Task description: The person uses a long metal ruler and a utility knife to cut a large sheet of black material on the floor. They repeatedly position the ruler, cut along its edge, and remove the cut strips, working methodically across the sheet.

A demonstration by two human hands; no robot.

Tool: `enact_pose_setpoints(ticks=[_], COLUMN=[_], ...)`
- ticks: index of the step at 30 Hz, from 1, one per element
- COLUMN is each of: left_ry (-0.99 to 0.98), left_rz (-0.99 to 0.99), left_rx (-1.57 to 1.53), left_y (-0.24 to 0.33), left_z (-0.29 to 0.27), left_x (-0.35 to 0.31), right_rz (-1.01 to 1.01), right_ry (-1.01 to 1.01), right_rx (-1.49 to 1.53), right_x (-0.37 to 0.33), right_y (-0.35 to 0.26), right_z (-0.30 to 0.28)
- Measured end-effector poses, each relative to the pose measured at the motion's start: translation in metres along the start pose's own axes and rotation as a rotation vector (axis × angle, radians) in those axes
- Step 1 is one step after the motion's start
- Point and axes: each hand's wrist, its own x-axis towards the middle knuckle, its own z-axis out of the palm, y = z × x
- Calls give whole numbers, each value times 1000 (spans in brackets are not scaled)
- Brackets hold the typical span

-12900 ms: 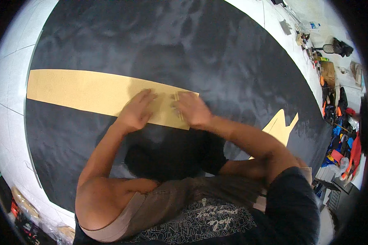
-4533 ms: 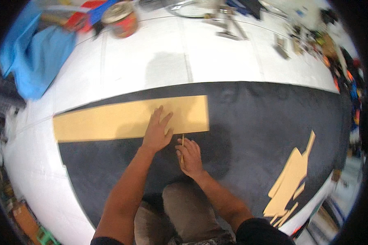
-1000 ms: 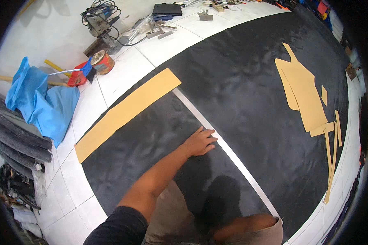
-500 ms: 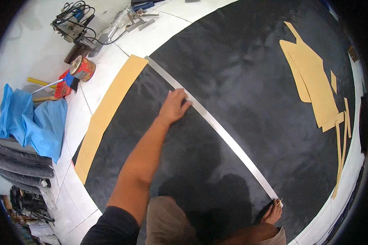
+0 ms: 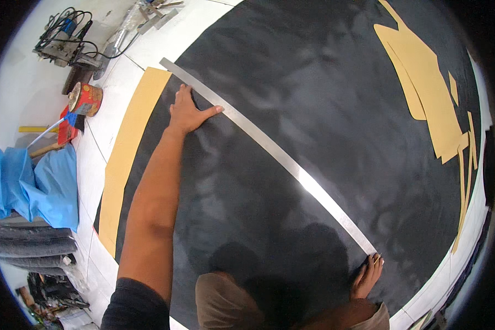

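Note:
A long metal ruler (image 5: 269, 146) lies diagonally across a large sheet of black material (image 5: 247, 209) spread on the floor. My left hand (image 5: 190, 111) is open, with thumb and fingers spread; their tips press along the ruler towards its far end. That far end reaches past the corner of a long tan pattern strip (image 5: 131, 137). At the ruler's near end is my right hand (image 5: 367, 276), its fingers bent together at the edge. A thin, light stick-like thing (image 5: 377, 260) pokes out between those fingers; its exact kind is too small to make out.
Tan pattern pieces (image 5: 423, 93) and narrow strips lie on the sheet's right side. Along the left stand a red can (image 5: 86, 99), a blue cloth bag (image 5: 36, 184), dark rolls (image 5: 30, 242) and a corded power tool (image 5: 66, 44). My knee (image 5: 225, 302) is at the near edge.
My left hand has slid up along the ruler towards its far end, and its fingers have spread wider. The ruler's far end now extends beyond the tan strip's corner. The whole view has shifted slightly.

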Motion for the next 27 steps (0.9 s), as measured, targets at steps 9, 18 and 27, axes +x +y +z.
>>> enact_pose_setpoints(ticks=[9,18,27], left_ry=[-42,-82,-24], left_rz=[21,121,123], left_rx=[121,-3,97], left_y=[3,10,9], left_z=[5,-5,-1], left_x=[15,18,15], right_rz=[7,25,35], right_ry=[7,31,23], right_rx=[-36,-29,-11], right_x=[11,20,13], right_y=[0,-11,-1], right_z=[-6,-22,-5])
